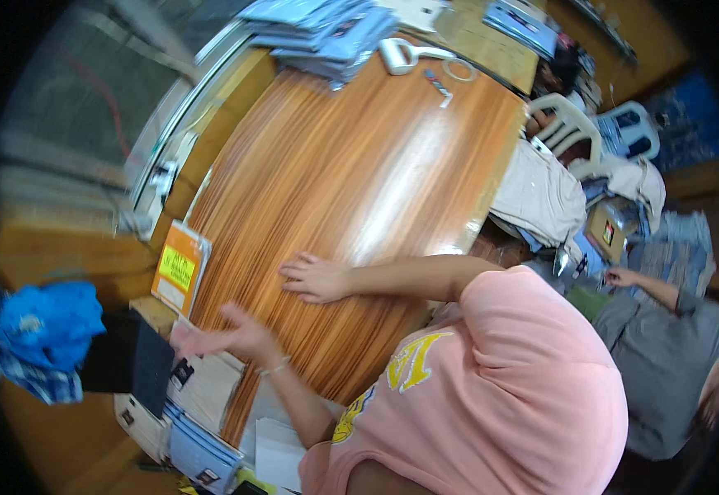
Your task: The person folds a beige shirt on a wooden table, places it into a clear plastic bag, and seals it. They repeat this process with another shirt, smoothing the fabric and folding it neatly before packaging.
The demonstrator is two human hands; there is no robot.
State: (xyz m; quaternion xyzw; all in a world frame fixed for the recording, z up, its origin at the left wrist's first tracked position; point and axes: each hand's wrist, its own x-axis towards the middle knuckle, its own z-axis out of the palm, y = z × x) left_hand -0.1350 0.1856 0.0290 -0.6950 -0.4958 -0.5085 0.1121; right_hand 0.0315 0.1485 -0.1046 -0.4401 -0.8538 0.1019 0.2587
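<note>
My left hand (231, 334), with a thin band at the wrist, is raised near the table's left edge. Its fingers are stretched apart and slightly blurred, and it holds nothing. Flat on the wood-grain table (351, 181) lies my right hand (318, 278), fingers spread and empty. Beyond the left hand is an orange booklet (179, 268) with a yellow label at the table's edge. Folded cream garments (211, 384) are just below that hand, beside folded light-blue garments (203, 450). White sheets (277, 450) lie close to my left forearm.
Bagged blue garments (318, 33) are stacked at the far end. Near them are a white handled device (397, 56), a clear ring (459, 70) and a small blue-and-white tool (438, 87). A co-worker in grey (665, 363) is at right, near white chairs (570, 124). A blue bag (50, 326) is left.
</note>
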